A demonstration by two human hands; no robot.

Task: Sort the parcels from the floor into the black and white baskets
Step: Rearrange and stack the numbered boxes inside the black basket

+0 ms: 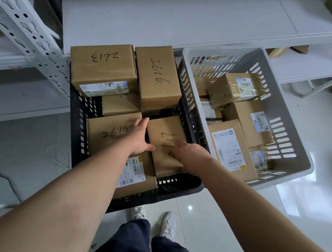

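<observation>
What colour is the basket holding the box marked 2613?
The basket is black, shown clearly in the head view.

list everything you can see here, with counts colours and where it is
black plastic basket: one, black, on floor, centre
white plastic basket: one, white, beside it on the right
brown cardboard parcels in black basket: five visible, brown, stacked
brown cardboard parcels in white basket: at least six, brown, piled
white metal shelves: several, white, behind and left
black cable: one, black, floor far left
white shoes: two, white, bottom centre
dark trousers: one pair, navy, bottom
left hand: one, straight fingers along front-right parcel's left side
right hand: one, fingers curled on same parcel's right edge
</observation>
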